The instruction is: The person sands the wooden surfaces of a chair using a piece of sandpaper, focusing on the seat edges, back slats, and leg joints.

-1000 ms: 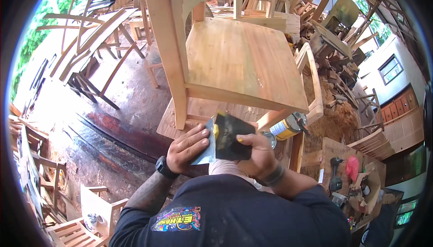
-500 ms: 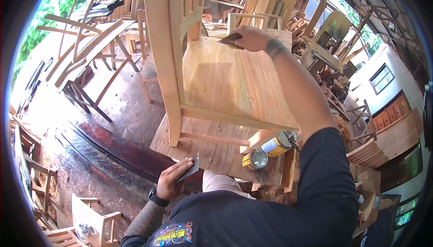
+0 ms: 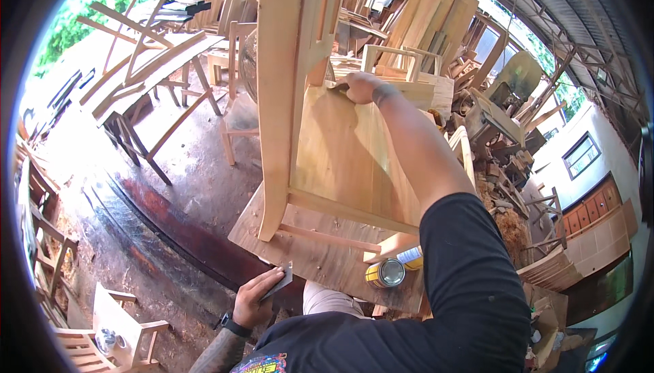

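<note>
An unpainted wooden chair (image 3: 277,100) stands on a wooden board (image 3: 320,274) in front of me. My right hand (image 3: 362,89) reaches across its seat (image 3: 334,145), fingers closed round a thin dark scraper (image 3: 338,89) at the seat's far edge by the back. Part of this blade is hidden by my fingers. Low beside the board's near edge, my left hand (image 3: 256,298) pinches a flat grey metal plate (image 3: 280,282), well apart from the chair. Two yellow-banded cans, an open-looking one (image 3: 386,273) and one (image 3: 411,258) partly behind my sleeve, stand near the chair's front leg.
Chair frames and long curved strips lie on a bench (image 3: 143,76) at the far left. A small pale chair (image 3: 112,322) stands at the lower left. Planks (image 3: 426,22) lean at the back, and a machine (image 3: 494,117) stands among scrap wood on the right.
My right hand has drawn the scraper down and in toward the chair back along the seat's far edge. My view has shifted; my left hand still holds its plate low.
</note>
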Tool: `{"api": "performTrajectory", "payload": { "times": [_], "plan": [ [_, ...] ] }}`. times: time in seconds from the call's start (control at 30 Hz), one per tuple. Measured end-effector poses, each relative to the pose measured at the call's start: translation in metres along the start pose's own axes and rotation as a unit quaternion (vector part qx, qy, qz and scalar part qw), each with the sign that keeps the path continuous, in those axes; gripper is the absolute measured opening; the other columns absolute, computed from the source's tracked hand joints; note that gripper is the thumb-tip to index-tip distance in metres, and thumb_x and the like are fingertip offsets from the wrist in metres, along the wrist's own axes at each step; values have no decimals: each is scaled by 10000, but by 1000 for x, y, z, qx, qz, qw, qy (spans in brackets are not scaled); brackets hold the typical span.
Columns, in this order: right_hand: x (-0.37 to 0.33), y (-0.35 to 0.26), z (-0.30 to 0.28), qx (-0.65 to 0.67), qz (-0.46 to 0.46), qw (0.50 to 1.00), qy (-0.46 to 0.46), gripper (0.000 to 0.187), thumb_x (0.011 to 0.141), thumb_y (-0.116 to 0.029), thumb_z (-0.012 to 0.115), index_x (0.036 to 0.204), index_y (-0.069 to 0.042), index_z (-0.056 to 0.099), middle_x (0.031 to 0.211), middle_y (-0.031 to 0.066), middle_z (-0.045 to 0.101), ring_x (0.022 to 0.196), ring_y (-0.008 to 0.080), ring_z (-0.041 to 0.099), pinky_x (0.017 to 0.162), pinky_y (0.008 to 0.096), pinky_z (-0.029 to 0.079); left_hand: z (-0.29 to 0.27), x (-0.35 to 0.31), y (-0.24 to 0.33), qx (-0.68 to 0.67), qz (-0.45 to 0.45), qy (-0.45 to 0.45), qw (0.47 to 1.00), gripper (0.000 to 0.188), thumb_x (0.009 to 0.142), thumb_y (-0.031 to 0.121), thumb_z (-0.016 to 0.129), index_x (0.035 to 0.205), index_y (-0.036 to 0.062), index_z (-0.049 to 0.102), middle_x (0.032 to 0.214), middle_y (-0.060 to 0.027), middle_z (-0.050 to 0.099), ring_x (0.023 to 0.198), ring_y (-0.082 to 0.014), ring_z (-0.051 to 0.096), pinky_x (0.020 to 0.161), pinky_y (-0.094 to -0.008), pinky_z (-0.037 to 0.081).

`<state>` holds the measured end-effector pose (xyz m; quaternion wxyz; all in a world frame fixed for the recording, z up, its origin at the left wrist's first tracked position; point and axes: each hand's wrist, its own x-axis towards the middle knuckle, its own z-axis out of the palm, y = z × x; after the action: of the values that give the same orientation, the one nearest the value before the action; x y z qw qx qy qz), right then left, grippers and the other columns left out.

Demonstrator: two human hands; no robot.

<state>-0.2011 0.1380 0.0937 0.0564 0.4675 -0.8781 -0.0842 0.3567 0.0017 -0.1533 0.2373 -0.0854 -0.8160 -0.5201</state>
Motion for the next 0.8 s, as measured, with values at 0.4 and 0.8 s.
{"api": "performTrajectory", "payload": {
  "times": [0.4,0.8],
  "plan": [
    [-206,-146,-44,93,-98,988,-76,404,842,-160,637,1218,-139,783,1081,168,752,1008,408,713,923,498,564,40,65,4,-80,38,-99,991,519,900,-96,696,1400,42,684,1359,-233,716,1268,-394,704,1070,-430,567],
    [-311,-184,-82,280,-66,950,117,368,998,-112,621,1347,-60,725,1135,203,759,1019,368,732,888,441,576,47,107,80,-713,-340,-46,611,479,1080,192,607,1536,75,516,1482,-117,640,1371,-293,622,1130,-542,533]
  ]
}}
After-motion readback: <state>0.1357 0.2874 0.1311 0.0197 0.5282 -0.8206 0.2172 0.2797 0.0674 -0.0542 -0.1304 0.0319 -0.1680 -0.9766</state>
